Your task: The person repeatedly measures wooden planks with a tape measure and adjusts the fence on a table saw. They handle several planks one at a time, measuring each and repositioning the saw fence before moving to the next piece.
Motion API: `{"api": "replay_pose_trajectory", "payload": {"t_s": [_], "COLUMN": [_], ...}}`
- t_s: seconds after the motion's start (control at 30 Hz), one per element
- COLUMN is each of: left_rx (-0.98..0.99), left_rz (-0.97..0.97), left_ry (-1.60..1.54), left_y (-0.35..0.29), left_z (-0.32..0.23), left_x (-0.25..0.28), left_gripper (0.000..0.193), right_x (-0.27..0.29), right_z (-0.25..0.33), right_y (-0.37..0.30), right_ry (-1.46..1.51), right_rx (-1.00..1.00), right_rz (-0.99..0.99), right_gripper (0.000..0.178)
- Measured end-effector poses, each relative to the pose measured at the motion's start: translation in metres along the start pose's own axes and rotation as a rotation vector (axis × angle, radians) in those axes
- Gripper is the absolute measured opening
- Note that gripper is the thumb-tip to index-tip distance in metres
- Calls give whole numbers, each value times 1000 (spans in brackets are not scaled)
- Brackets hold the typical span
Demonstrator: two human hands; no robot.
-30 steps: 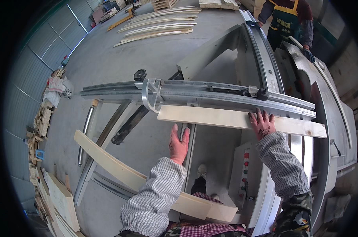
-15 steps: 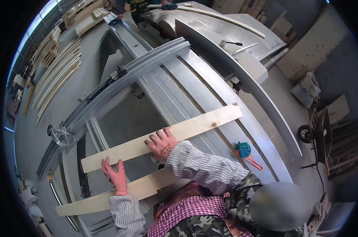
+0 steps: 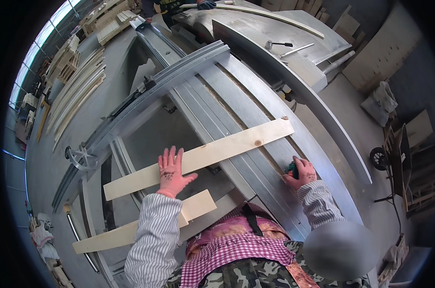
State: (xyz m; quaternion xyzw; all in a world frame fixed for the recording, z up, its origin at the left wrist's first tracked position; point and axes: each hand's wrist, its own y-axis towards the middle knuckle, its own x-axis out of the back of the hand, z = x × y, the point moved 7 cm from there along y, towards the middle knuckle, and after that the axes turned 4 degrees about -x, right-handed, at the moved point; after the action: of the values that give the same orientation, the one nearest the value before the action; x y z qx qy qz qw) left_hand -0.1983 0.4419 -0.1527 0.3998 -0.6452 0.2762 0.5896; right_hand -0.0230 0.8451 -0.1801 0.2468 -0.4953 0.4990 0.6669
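left hand [image 3: 171, 173] flat, grip apart, on pale wooden board [image 3: 212, 152], right hand [image 3: 300, 174] grip clamped on teal tool [image 3: 292, 168]

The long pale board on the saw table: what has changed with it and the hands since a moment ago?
The right hand has left the long pale board and now grips a teal tool lying on the metal saw table. The left hand has moved onto the board and presses flat on it, gloved. The board still lies across the table, and the shorter board still lies nearer the person.
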Motion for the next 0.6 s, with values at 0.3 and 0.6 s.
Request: {"api": "replay_pose_trajectory", "payload": {"t_s": [0.3, 0.6], "left_rx": [-72, 665], "left_rz": [302, 5], "left_ry": [-207, -1744], "left_y": [-13, -63], "left_z": [0, 15], "left_x": [-17, 27], "left_gripper": [94, 36], "right_x": [10, -48], "right_z": [85, 361], "right_y": [12, -2], "right_ry": [1737, 395], "right_rx": [-267, 806], "right_rz": [388, 508], "right_gripper": [72, 91]}}
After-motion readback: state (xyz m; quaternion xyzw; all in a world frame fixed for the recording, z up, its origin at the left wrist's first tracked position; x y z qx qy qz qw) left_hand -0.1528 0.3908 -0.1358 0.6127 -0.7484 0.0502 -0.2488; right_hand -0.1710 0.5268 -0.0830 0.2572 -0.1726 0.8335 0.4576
